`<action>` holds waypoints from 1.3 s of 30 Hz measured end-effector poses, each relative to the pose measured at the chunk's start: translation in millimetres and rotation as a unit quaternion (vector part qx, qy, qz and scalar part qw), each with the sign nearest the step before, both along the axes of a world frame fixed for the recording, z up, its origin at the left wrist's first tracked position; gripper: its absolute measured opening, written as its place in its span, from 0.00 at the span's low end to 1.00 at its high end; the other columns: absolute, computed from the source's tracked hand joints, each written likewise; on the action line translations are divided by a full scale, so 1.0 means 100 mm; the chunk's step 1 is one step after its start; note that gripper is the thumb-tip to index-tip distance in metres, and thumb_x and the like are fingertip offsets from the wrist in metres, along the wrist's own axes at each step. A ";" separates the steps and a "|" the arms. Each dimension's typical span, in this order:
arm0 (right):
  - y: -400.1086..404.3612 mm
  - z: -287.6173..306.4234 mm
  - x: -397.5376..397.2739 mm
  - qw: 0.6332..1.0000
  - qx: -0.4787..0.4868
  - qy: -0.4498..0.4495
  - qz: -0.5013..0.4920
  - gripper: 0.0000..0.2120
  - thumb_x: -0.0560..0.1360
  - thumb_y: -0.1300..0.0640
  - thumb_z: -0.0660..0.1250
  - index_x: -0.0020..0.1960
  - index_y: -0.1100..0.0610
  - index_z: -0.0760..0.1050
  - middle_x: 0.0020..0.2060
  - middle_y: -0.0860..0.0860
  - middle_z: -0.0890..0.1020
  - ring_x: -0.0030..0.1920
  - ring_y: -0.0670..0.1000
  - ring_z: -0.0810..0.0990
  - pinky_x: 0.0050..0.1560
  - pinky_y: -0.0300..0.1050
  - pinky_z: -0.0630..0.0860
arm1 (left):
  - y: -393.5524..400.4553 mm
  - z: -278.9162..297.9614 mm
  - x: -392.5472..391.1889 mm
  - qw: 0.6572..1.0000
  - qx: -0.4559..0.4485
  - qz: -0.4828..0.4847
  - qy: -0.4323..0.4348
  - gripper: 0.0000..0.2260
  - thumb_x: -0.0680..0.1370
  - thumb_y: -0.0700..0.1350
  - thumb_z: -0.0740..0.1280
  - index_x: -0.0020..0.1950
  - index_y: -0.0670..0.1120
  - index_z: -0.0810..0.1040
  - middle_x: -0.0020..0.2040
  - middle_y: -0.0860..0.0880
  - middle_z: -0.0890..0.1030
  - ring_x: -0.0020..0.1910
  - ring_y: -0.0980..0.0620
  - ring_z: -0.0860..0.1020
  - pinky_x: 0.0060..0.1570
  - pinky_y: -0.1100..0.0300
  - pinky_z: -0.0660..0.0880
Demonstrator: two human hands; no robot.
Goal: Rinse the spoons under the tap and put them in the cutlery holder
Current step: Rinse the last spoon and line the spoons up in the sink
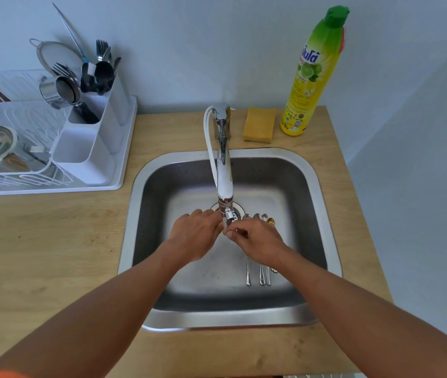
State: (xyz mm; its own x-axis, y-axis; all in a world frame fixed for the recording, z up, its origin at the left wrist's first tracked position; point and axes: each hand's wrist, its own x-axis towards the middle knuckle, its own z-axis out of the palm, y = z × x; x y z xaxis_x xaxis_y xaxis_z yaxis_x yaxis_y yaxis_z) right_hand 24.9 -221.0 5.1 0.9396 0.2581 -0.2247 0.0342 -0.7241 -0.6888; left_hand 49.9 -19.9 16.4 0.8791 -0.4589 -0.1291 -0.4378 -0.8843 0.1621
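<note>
Both of my hands meet under the tap (224, 170) over the steel sink (312, 170), where a thin stream of water falls from the nozzle. My right hand (259, 241) has its fingers curled and pinches a small shiny spoon (226, 231) in the stream; most of the spoon is hidden. My left hand (195, 236) reaches in from the left, its fingers fairly straight and touching the spoon at the water. Several more spoons (261, 272) lie side by side on the sink floor, partly under my right hand. The white cutlery holder (88, 156) stands at the left on the drying rack.
The holder's rear compartments carry forks, dark spoons and a metal cup (61, 91). A white dish rack (12, 148) with a strainer sits beside it. A yellow sponge (259, 124) and a dish soap bottle (309, 77) stand behind the sink on the wooden counter (53, 241).
</note>
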 end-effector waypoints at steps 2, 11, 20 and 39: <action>0.01 0.01 0.00 1.000 0.024 0.015 -0.001 0.10 0.80 0.42 0.67 0.41 0.32 0.78 0.33 0.41 0.79 0.40 0.47 0.76 0.46 0.47 0.71 | 0.00 -0.01 0.01 0.998 -0.024 0.008 0.051 0.09 0.86 0.54 0.55 0.54 0.52 0.71 0.51 0.50 0.82 0.44 0.47 0.77 0.37 0.54 0.68; -0.07 0.00 -0.02 0.996 0.069 0.058 -0.016 0.06 0.81 0.48 0.70 0.46 0.40 0.82 0.30 0.41 0.78 0.35 0.44 0.75 0.43 0.48 0.74 | -0.06 -0.03 0.00 0.999 -0.019 0.005 0.044 0.13 0.86 0.56 0.52 0.51 0.52 0.70 0.44 0.53 0.78 0.41 0.49 0.78 0.36 0.52 0.76; -0.08 -0.07 -0.15 0.984 0.118 0.107 -0.073 0.06 0.80 0.49 0.71 0.52 0.46 0.87 0.40 0.46 0.87 0.41 0.48 0.84 0.49 0.50 0.81 | -0.26 -0.07 -0.04 0.977 -0.105 0.123 0.141 0.09 0.85 0.49 0.59 0.59 0.50 0.78 0.49 0.48 0.84 0.46 0.44 0.82 0.47 0.45 0.82; 0.16 -0.01 -0.31 0.900 0.324 0.225 -0.187 0.06 0.81 0.53 0.70 0.51 0.49 0.87 0.44 0.50 0.90 0.44 0.43 0.87 0.51 0.41 0.77 | -0.39 0.05 -0.28 0.682 -0.489 0.418 0.348 0.09 0.82 0.52 0.69 0.50 0.51 0.87 0.38 0.55 0.85 0.37 0.60 0.80 0.33 0.65 0.75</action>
